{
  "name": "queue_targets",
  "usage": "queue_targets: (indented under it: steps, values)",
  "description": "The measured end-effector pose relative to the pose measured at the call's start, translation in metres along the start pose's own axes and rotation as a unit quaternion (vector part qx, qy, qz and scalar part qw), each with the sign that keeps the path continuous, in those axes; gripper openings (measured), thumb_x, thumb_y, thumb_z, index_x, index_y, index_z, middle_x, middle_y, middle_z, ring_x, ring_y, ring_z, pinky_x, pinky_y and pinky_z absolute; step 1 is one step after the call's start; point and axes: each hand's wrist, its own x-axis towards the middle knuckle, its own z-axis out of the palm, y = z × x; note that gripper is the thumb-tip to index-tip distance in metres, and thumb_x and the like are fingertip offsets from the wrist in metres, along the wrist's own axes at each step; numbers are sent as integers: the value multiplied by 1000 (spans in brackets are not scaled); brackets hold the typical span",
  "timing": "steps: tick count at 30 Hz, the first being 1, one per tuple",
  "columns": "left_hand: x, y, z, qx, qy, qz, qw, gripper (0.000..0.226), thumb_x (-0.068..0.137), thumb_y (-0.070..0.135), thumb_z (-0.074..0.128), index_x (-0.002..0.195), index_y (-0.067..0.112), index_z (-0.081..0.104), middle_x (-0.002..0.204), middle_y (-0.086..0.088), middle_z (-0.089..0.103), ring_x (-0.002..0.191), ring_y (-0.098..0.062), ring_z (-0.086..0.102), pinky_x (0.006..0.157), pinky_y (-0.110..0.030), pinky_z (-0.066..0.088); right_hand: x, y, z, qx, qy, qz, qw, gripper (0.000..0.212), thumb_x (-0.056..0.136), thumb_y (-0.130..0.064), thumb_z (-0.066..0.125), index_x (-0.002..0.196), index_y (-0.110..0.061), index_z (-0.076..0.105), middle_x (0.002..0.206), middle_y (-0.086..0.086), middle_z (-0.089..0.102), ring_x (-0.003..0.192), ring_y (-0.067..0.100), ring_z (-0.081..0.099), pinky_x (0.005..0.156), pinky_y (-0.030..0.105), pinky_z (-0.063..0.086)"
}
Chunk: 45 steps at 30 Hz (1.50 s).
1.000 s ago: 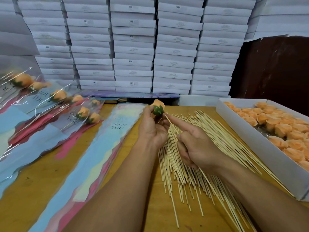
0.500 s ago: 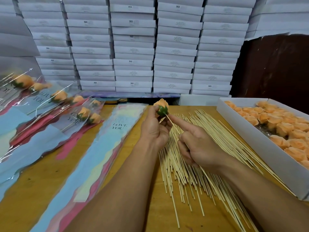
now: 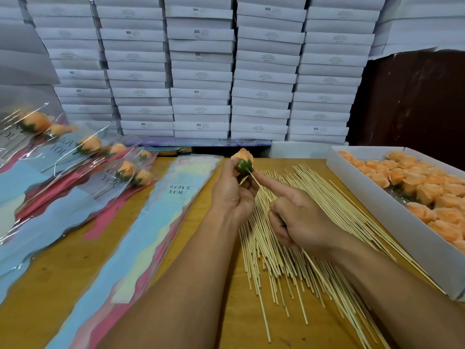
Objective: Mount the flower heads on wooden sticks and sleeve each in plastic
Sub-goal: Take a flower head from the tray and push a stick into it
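— What have the hands got?

— I see the left hand (image 3: 232, 195) pinching an orange flower head (image 3: 242, 161), fingers clamped on its green base. The right hand (image 3: 299, 220) is curled round a wooden stick (image 3: 260, 188), forefinger laid straight along it; the stick's tip touches the base just beside the left fingertips.

— And around them?

— Under both hands a pile of sticks (image 3: 314, 222) lies on the worktop (image 3: 63, 285). Right of the fingers, a white box of flower heads (image 3: 377, 210). Left of them, flat plastic sleeves (image 3: 173, 210), then the sleeved flowers (image 3: 88, 144).
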Motion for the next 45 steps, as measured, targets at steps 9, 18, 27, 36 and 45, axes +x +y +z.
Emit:
queue_targets:
  steps: [9,18,27,36,45]
  values:
    - [-1,-1,0,10,-2,4,1000,24,95,17,61,115,3,58,95,-10,60,73,-14,58,57,-22,54,1,1,0,3,6,-4,1000,66,101,-1,31,156,-37,33,45,0,43,36,11,36,36,23,37]
    - [2,-3,0,53,9,38,998,16,95,15,61,108,7,58,83,-7,58,56,-11,57,51,-22,50,2,2,1,-4,17,1,1000,68,99,2,30,156,-35,35,44,1,42,35,11,35,36,22,36]
    - [0,-9,-1,221,16,137,966,15,90,7,57,77,14,59,69,0,59,52,-7,53,46,-21,37,4,5,2,10,34,-4,999,66,101,2,34,146,-47,36,45,1,40,36,11,35,36,23,34]
    - [-2,-13,-2,237,36,126,963,14,92,11,59,82,21,62,81,-5,63,61,-10,53,45,-22,40,7,8,5,-67,31,8,997,59,102,-3,33,144,-44,38,47,0,45,39,10,41,42,28,36]
    - [5,-12,-3,181,63,93,977,43,98,49,54,111,9,63,78,-6,70,56,-13,61,54,-26,51,21,-22,-7,-2,-8,117,993,38,103,-8,33,116,-26,64,47,1,46,35,12,36,35,22,31]
